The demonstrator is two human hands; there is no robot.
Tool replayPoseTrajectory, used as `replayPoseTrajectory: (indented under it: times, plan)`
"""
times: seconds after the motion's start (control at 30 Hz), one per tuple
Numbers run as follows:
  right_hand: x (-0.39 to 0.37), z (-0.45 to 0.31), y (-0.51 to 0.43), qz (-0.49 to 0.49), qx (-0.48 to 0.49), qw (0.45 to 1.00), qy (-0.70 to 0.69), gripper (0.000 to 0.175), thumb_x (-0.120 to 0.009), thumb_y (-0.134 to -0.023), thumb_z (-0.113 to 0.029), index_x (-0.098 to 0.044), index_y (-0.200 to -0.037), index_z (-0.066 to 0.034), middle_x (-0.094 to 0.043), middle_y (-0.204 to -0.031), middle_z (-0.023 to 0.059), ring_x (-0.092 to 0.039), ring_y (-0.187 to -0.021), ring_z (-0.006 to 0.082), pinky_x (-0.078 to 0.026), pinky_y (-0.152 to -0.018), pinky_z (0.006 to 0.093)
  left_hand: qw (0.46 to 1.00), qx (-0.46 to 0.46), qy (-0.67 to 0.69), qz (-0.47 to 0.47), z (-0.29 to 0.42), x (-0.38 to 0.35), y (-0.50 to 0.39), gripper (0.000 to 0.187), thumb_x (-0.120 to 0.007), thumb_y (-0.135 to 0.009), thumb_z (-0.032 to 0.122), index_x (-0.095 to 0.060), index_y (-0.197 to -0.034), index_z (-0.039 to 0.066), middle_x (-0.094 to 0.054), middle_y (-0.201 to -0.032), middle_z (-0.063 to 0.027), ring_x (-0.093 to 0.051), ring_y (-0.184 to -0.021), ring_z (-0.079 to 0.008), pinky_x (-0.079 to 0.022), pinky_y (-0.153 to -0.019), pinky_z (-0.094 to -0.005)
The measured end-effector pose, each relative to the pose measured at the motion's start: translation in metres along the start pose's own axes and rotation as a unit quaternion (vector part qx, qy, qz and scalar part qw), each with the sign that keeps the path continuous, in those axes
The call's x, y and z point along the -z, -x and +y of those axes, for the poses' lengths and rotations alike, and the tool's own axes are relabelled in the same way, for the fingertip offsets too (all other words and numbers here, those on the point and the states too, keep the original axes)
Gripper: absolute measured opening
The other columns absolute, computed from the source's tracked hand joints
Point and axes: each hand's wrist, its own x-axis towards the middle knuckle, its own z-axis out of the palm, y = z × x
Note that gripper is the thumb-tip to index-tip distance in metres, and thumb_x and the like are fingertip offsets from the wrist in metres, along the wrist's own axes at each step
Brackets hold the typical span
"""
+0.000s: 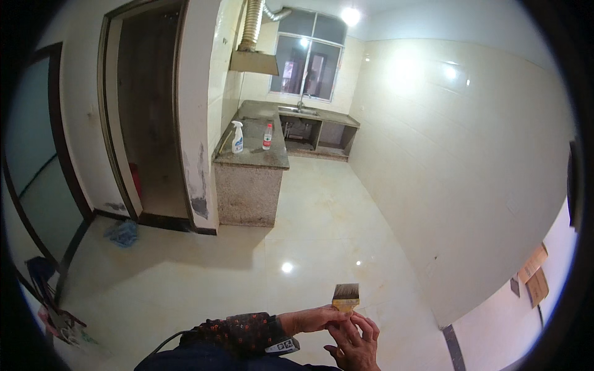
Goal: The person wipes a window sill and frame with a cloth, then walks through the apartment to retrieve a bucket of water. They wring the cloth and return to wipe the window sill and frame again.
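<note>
A flat paintbrush [346,294] with dark bristles and a yellowish handle stands upright low in the head view, bristles up. The fingers of my left hand [321,318] pinch it by the handle. Just below it is my right hand [356,342], its thumb apart and its fingers bent. Its fingertips are close to the handle and my left fingers; whether they touch the handle is hidden. A dark patterned sleeve [236,327] covers my left forearm. Under both hands lies the glossy tiled floor [260,278].
Ahead is a stone kitchen counter [260,160] bearing a spray bottle [237,138] and a red-capped bottle [267,137]. A sink [297,110] sits below the window. Blue plastic [123,233] lies by the doorway at left. Cardboard [537,286] is at far right, past the tiled wall [445,153].
</note>
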Motion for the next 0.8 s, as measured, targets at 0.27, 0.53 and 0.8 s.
replayPoseTrajectory:
  times: [0.27, 0.53, 0.8]
  plan:
    - [-0.042, 0.162, -0.022, 0.0, -0.138, 0.989, -0.052, 0.06, -0.078, -0.08, -0.018, -0.055, -0.135, -0.0083, -0.048, -0.144, 0.0194, -0.044, -0.13, 0.0412, -0.038, -0.107, 0.0514, 0.946, 0.028, -0.29, 0.141, 0.084, 0.121, -0.067, 0.033, -0.048, -0.104, 0.029, -0.066, -0.114, 0.002, -0.069, -0.086, -0.0058, -0.065, -0.084, -0.0146, -0.051, -0.079, -0.0286]
    - [-0.133, 0.334, 0.04, 0.01, -0.392, 0.92, -0.025, 0.038, -0.07, -0.089, -0.011, -0.063, -0.125, -0.0021, -0.061, -0.127, 0.0205, -0.064, -0.101, 0.034, -0.053, -0.08, 0.0446, 0.849, 0.132, -0.347, 0.377, 0.127, 0.275, -0.089, 0.025, -0.053, -0.097, 0.021, -0.07, -0.098, 0.003, -0.057, -0.065, -0.0001, -0.055, -0.059, -0.01, -0.049, -0.058, -0.0281]
    - [-0.208, 0.482, -0.069, 0.018, -0.383, 0.906, -0.178, 0.031, -0.067, -0.084, -0.001, -0.062, -0.115, 0.0011, -0.065, -0.107, 0.02, -0.068, -0.08, 0.0303, -0.056, -0.061, 0.035, 0.731, 0.167, -0.313, 0.582, 0.159, 0.399, -0.086, 0.026, -0.059, -0.092, 0.028, -0.071, -0.095, 0.005, -0.065, -0.069, -0.0086, -0.062, -0.057, -0.0177, -0.05, -0.056, -0.033]
